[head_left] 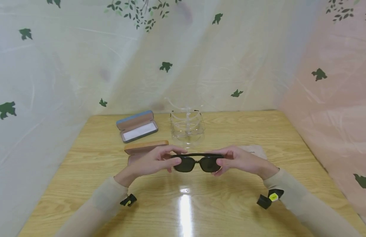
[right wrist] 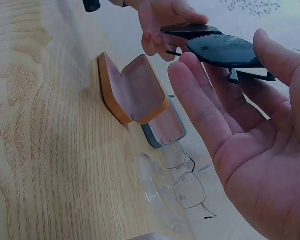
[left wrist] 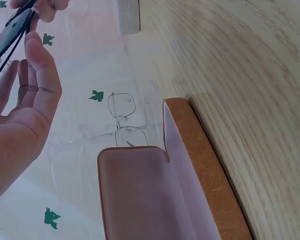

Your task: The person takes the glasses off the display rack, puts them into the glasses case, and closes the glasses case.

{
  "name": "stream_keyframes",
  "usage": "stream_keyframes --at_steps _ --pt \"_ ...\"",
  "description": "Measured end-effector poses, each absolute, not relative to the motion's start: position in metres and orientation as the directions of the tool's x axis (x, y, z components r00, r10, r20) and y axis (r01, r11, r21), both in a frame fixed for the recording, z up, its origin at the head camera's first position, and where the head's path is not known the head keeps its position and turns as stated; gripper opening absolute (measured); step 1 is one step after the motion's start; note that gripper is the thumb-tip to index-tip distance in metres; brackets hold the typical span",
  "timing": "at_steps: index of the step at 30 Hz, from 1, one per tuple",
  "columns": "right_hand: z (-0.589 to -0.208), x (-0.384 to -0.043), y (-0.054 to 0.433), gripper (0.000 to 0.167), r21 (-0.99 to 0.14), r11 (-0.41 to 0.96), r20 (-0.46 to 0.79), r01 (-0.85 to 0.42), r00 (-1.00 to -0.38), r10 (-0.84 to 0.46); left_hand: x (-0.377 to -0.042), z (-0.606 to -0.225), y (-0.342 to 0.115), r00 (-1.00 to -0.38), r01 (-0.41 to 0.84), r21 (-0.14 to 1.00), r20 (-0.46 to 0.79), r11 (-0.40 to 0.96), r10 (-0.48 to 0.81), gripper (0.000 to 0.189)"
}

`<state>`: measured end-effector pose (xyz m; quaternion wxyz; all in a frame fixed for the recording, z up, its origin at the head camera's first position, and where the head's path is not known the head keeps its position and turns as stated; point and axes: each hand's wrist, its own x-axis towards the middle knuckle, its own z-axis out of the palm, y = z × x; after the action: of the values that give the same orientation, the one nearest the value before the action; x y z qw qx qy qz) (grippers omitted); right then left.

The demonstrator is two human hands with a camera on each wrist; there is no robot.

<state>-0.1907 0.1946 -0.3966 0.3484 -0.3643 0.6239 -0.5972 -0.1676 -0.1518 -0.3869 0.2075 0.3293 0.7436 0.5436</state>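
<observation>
Black sunglasses with dark lenses [head_left: 187,164] are held above the table, fronts facing me. At one end, my left hand [head_left: 154,160] pinches the frame between thumb and fingers. The other end is pinched by my right hand [head_left: 240,160], its thumb against the lens edge. The right wrist view shows the sunglasses [right wrist: 225,50] from the side, with the folded temples partly hidden by fingers. Below and behind my left hand lies an open tan eyeglass case [left wrist: 200,165] with a pinkish lining, partly covered by that hand in the head view.
Farther back, an open blue eyeglass case [head_left: 135,119] holds a white cloth [head_left: 139,131]. A clear display stand [head_left: 187,115] carries thin wire-framed eyeglasses [right wrist: 190,191]. Behind my right hand lies a pale flat pouch or cloth [head_left: 259,151]. Patterned curtains [head_left: 194,65] enclose the wooden table [head_left: 230,210].
</observation>
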Motion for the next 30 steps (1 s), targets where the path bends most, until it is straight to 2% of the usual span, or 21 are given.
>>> stream_keyframes --at_steps 7,13,23,27,30 --pt "-0.3991 -0.1921 0.1947 0.044 -0.999 -0.023 0.036 -0.036 -0.442 -0.896 -0.1697 -0.3905 -0.1533 -0.693 0.233 0.956 0.035 0.177 0.72 0.047" --pt "-0.3994 -0.1931 0.1933 0.044 -0.999 -0.039 0.047 -0.027 -0.419 -0.907 -0.1704 -0.3896 -0.1538 -0.691 0.189 0.969 0.016 0.159 0.722 0.041" --pt "-0.3998 -0.1959 0.1927 0.043 -1.0 0.002 -0.001 -0.002 -0.456 -0.89 -0.1733 -0.3888 -0.1577 -0.681 0.128 0.987 0.016 0.097 0.732 0.036" --pt "-0.3999 -0.1973 0.1911 0.045 -1.0 0.006 -0.016 0.025 -0.46 -0.888 -0.1733 -0.3877 -0.1598 -0.694 0.123 0.986 0.006 0.11 0.72 0.035" --pt "-0.3999 -0.198 0.1901 0.045 -0.999 0.022 -0.042 0.046 -0.491 -0.87 -0.1728 -0.3868 -0.1619 -0.706 0.112 0.988 0.001 0.111 0.708 0.036"
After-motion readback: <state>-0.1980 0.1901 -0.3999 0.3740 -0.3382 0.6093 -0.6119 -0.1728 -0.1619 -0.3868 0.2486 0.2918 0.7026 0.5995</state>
